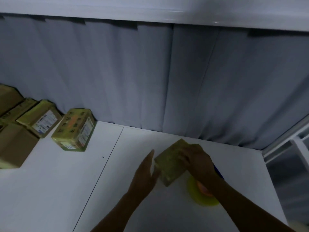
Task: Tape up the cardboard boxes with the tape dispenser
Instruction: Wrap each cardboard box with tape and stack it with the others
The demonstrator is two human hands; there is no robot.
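Box in hand: small cardboard box (168, 166), already wrapped in yellowish tape, lying askew near the front right of the white tabletop (66, 190), between both hands
Right hand: right hand (199, 161) on top of the box at its far right corner, fingers curled over the edge and gripping it
Left hand: left hand (143, 174) held edge-on just beside the box's left side, fingers straight and released, holding nothing; contact with the box too blurred to tell
Tape dispenser: yellow tape roll (200, 196) with an orange core, lying on the tabletop just right of the box, partly hidden under the right forearm; blue part (219, 173) showing behind the wrist
Step, as judged: probably turning or checking the wrapped box, before another strip or before setting it aside
Doing it well: steady the box with the flat left palm, turn it with the right, press any loose tape ends down before reaching for the roll
Around: labelled taped box (75, 129), second taped box (40, 119) and plain brown box (15, 146) at the far left, well apart from the hands; grey curtain (150, 72) behind
In the way: right forearm lying over the roll, so needing to lift clear first; dim, blurred view, fine detail hard to judge
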